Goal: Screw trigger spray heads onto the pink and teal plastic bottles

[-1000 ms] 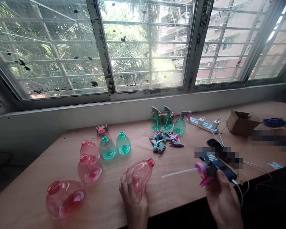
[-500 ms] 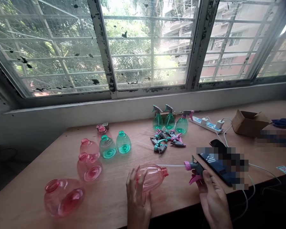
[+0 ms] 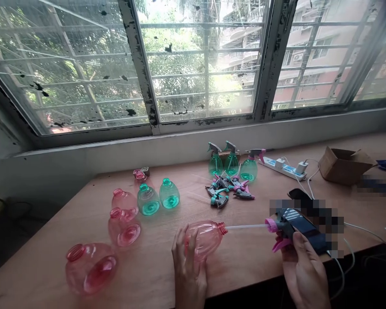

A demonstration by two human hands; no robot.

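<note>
The pink bottle (image 3: 204,238) is held lying on its side near the desk's (image 3: 167,223) front edge, approx. mid-width, neck pointed right. It's gripped round the body by the left hand (image 3: 188,266), fingers curled over the top. A pink-and-grey spray head (image 3: 278,229) is clamped in the right hand (image 3: 304,270), just right of the bottle, above the front edge. Its thin white dip tube (image 3: 246,226) is held roughly level w/ the tip at the bottle's mouth; whether it's inside can't be told.

Left of the bottle, 3 more pink bottles (image 3: 124,229) are laid toward the front-left corner, w/ 2 green bottles (image 3: 148,201) set just behind them. A pile of loose spray heads (image 3: 228,191) is seen mid-desk. 3 assembled green sprayers (image 3: 231,161) are lined up behind it at the back edge. A power strip (image 3: 284,167) w/ chargers is placed to their right, and a cardboard box (image 3: 344,165) toward the back-right corner. A phone (image 3: 304,227), partly blurred, is laid by the right hand.
</note>
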